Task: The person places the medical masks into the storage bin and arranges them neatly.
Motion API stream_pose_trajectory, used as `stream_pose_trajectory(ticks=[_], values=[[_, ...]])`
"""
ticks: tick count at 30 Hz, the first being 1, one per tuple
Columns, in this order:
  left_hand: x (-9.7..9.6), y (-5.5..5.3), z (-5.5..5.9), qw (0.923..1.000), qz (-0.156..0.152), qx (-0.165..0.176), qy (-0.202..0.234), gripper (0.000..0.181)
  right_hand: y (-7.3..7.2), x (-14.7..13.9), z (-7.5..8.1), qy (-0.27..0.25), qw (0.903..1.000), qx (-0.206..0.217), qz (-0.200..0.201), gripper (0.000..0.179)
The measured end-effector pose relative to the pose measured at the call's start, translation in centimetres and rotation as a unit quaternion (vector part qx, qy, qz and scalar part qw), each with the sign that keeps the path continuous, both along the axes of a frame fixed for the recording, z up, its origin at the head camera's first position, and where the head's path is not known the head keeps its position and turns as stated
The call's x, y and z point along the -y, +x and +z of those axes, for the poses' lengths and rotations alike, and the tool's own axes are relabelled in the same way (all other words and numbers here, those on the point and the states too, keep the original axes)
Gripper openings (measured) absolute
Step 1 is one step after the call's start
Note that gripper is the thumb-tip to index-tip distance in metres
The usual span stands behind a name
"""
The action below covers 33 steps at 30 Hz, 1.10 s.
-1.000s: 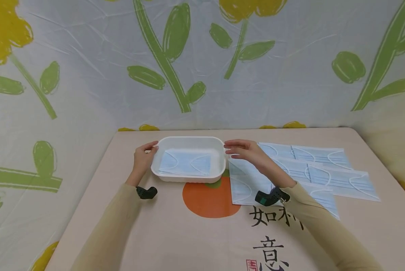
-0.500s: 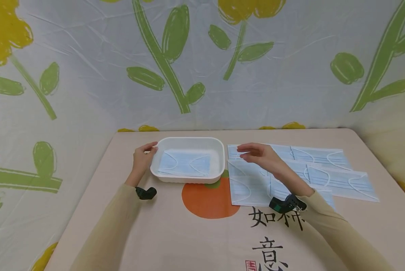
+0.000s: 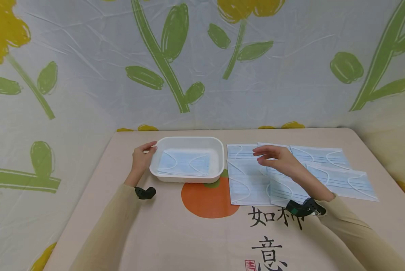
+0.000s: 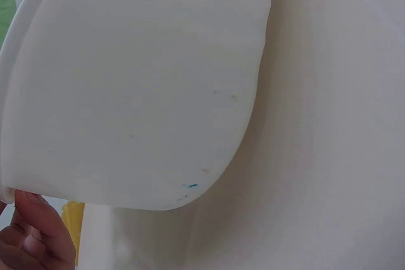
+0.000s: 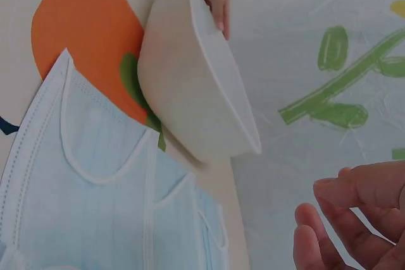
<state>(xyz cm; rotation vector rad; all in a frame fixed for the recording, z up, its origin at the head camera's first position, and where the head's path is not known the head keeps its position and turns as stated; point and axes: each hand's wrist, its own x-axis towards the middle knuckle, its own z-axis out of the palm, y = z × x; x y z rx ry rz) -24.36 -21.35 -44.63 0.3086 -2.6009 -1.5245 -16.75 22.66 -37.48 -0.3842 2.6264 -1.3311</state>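
A white plastic tray point(image 3: 188, 180) sits toward the back of the table, with blue disposable face masks point(image 3: 183, 163) lying flat inside it. My left hand point(image 3: 142, 160) pinches the tray's left rim; the left wrist view shows the thumb point(image 4: 47, 216) pressed under that edge. To the right of the tray, several overlapping face masks point(image 3: 248, 184) are spread flat on the table. Over them hovers my right hand point(image 3: 280, 160), fingers loosely bent with nothing between them. In the right wrist view its thumb and fingertips point(image 5: 329, 191) stand apart from the masks.
The pale table point(image 3: 175, 241) carries a printed orange fruit point(image 3: 205, 203) and black characters point(image 3: 268, 252) in front of the tray. A hanging cloth point(image 3: 256, 94) with a flower print stands behind the table's back edge.
My right hand has moved right, from beside the tray's right rim to above the spread masks. The left hand and the tray have stayed in place.
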Motion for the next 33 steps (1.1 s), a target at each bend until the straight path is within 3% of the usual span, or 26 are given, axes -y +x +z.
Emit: stream_pose_trajectory(ticks=[19,29,33], values=[[0.1,-0.2,-0.4,0.9998,0.0,-0.012,-0.015,0.032,0.9,-4.9,-0.1,0.069,0.9971,-0.006,-0.032,0.041],[0.0,-0.1,-0.3,0.9998,0.001,-0.014,-0.014,0.032,1.2,-8.7,-1.2,0.069,0.9952,-0.069,0.003,0.04],[0.0,0.0,-0.3,0.9999,0.004,-0.013,-0.009,0.031,1.5,-10.1,-1.7,0.068,0.9955,-0.065,0.012,0.041]])
